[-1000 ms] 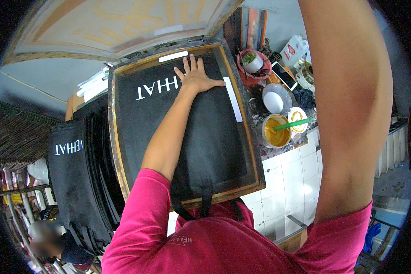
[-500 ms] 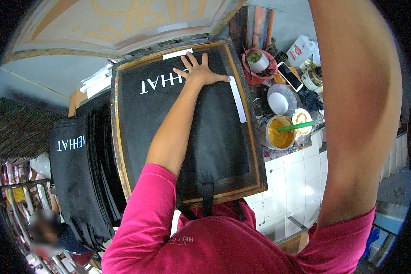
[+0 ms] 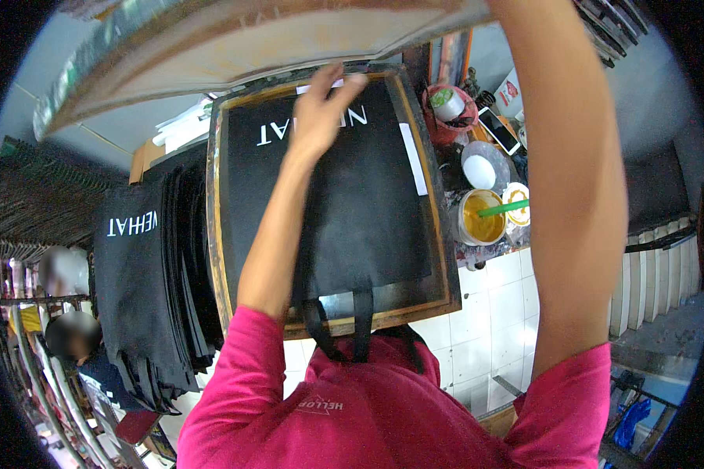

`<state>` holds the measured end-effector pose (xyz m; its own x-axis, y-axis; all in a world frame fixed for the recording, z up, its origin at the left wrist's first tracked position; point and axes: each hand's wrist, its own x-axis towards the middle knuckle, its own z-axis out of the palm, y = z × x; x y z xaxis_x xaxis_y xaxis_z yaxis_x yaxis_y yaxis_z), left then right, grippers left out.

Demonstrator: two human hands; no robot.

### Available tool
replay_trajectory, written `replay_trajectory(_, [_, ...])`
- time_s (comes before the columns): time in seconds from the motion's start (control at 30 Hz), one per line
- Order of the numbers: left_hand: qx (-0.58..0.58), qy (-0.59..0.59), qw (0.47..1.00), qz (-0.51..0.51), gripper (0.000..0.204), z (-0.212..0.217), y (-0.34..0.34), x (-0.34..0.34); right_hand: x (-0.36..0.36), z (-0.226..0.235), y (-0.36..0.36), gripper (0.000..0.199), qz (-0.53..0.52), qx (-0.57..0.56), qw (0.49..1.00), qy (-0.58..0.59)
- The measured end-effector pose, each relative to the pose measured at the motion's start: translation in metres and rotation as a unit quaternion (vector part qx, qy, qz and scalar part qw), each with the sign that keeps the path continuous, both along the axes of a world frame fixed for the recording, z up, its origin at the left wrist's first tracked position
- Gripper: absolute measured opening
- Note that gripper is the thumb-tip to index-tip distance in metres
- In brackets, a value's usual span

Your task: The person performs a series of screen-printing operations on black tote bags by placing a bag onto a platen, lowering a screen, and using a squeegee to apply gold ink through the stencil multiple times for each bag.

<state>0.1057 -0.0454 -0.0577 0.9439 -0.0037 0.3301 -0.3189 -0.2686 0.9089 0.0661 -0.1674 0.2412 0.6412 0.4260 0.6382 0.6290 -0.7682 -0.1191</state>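
A black fabric bag (image 3: 360,211) with white lettering lies flat on a wood-rimmed board (image 3: 216,227), its two handles hanging over the near edge. My left hand (image 3: 319,109) is over the lettering at the bag's far end. It is blurred, but thumb and fingers stand apart with nothing between them. Whether it touches the cloth I cannot tell. Above it hangs a raised printing screen (image 3: 250,51), tilted, with its underside showing. My right arm reaches up past the upper edge near the screen's right end; the right hand is out of the picture.
Several black bags (image 3: 133,273) with similar lettering hang at the left. At the right stand a tub of yellow ink (image 3: 481,217) with a green stick, a white-topped container (image 3: 479,172), a phone (image 3: 499,130) and a red bowl (image 3: 455,117). A person (image 3: 94,367) is at lower left.
My left hand, spread flat on the bag before, has drawn its fingers in and shifted left across the lettering. The raised screen hangs lower, at a flatter angle. My view has shifted slightly.
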Motion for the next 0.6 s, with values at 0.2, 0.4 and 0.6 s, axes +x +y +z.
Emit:
replay_trajectory(0.2, [-0.348,-0.051,0.934,-0.065,0.060,0.042,0.075,-0.261,-0.107,-0.135,-0.028,0.038,0.071,0.047,0.996,0.007])
replay_trajectory(0.4, [-0.372,0.317,0.865,0.110,0.029,-0.052,0.050,-0.356,-0.157,-0.296,-0.031,0.031,0.046,-0.100,0.988,0.108])
replay_trajectory(0.6, [-0.345,0.413,0.838,0.092,0.034,-0.062,0.061,-0.356,-0.129,-0.274,-0.030,0.032,0.088,-0.139,0.961,0.222])
